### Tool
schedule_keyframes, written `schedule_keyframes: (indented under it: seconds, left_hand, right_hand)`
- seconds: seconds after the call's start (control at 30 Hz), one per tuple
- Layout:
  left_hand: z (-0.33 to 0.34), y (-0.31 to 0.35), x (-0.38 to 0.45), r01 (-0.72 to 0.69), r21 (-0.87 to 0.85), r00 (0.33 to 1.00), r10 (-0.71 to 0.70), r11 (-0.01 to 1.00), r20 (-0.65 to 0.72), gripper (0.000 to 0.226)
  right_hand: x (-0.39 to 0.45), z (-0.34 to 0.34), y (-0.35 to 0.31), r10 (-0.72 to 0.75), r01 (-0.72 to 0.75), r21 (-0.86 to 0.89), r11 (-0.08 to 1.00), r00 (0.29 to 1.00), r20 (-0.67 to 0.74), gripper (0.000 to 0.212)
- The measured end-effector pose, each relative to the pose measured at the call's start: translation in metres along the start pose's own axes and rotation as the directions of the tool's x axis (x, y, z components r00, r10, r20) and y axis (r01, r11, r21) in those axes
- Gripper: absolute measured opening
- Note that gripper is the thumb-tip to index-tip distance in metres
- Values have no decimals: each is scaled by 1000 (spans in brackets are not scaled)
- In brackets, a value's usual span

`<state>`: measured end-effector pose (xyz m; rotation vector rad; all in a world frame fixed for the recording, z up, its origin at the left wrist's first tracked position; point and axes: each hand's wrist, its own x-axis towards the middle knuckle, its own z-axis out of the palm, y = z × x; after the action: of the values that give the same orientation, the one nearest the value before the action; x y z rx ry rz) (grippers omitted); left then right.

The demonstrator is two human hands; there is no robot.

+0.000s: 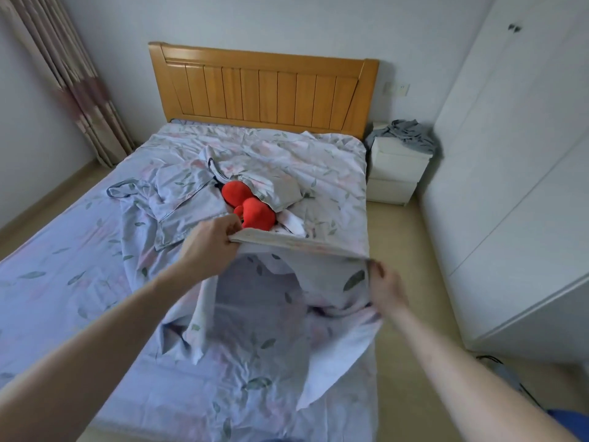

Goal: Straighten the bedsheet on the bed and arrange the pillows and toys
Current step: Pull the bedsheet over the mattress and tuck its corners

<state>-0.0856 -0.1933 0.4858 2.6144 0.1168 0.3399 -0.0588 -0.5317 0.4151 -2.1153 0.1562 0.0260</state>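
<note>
No text, label, brand, number or sign can be read anywhere in view.

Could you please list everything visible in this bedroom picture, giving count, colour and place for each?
bedsheet: one, pale lilac with a leaf print, rumpled over the bed, its near edge lifted
pillows: apparently two, same leaf print, mid-bed, either side of the toy
plush toy: one, red, mid-bed, partly under a pillow
headboard: one, light wood, at the far wall
nightstand: one, white, right of the bed
crumpled cloth: one, grey, on the nightstand
wardrobe: one, white, along the right wall
curtain: one, pinkish striped, far left corner
left hand: grips the lifted sheet edge
right hand: grips the same edge further right
</note>
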Motion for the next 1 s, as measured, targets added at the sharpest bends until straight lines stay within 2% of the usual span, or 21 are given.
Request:
schedule_keyframes:
  seconds: [0.07, 0.13, 0.17, 0.2, 0.23, 0.27, 0.37, 0.43, 0.5, 0.57, 0.63, 0.7, 0.77, 0.83, 0.9, 0.97, 1.0]
  left_hand:
    - [-1, -28, 7, 62, 170, 996, -72, 984, 56, 12]
    - [3, -41, 10, 90, 285, 982, -134, 954, 136, 6]
    - [9, -40, 10, 46, 324, 974, -114, 945, 195, 12]
    - [16, -31, 8, -42, 309, 969, -37, 950, 245, 21]
    - [24, -16, 3, -136, 254, 960, 64, 958, 274, 32]
    - [31, 9, -3, -187, 118, 947, 147, 975, 287, 39]
    - [48, 83, -16, -142, -323, 919, 246, 936, 308, 36]
    - [54, 107, -13, -102, -437, 930, 241, 894, 276, 30]
    - [55, 109, -7, -97, -452, 947, 222, 886, 232, 22]
    - [53, 106, -7, -111, -480, 944, 243, 870, 223, 15]
    - [52, 110, -10, -105, -523, 938, 260, 846, 231, 27]
    - [51, 117, -11, -93, -577, 934, 272, 812, 233, 30]
    - [45, 127, -11, -112, -608, 912, 325, 786, 252, 28]
    - [37, 134, -11, -150, -618, 881, 389, 771, 271, 29]
    - [29, 129, -8, -165, -599, 880, 391, 783, 268, 33]
    - [25, 110, -2, -173, -536, 900, 353, 827, 255, 34]
    - [25, 97, 2, -173, -485, 911, 327, 857, 252, 33]
  right_hand:
    - [15, -40, -51, -212, 212, -23, 977, 977, 8, 45]
    - [11, -68, -106, -378, 382, -52, 923, 922, 81, 55]
    - [4, -74, -130, -442, 452, -50, 891, 887, 131, 57]
    - [-5, -77, -150, -484, 497, -41, 867, 858, 171, 56]
    - [-14, -75, -165, -503, 517, -15, 856, 839, 207, 53]
    - [-21, -71, -173, -500, 514, 3, 858, 832, 242, 49]
    - [-27, -55, -171, -478, 502, 9, 865, 817, 322, 43]
    - [-24, -51, -156, -456, 473, 23, 881, 835, 308, 39]
    - [-18, -54, -129, -411, 415, 39, 909, 875, 256, 33]
    - [-16, -59, -95, -320, 341, -40, 939, 914, 251, 40]
    - [-18, -58, -55, -177, 268, -215, 939, 914, 364, 50]
    - [-28, -41, -21, -64, 268, -359, 894, 870, 489, 39]
    - [-36, -14, 4, 11, 185, -345, 920, 869, 495, 20]
    - [-29, 9, 29, 101, 33, -286, 958, 892, 441, 25]
    - [-19, 20, 45, 137, -101, -113, 988, 913, 383, 24]
    - [-8, 10, 41, 186, -218, 195, 956, 968, 169, 14]
    - [0, -3, 28, 244, -242, 376, 895, 969, 42, 25]
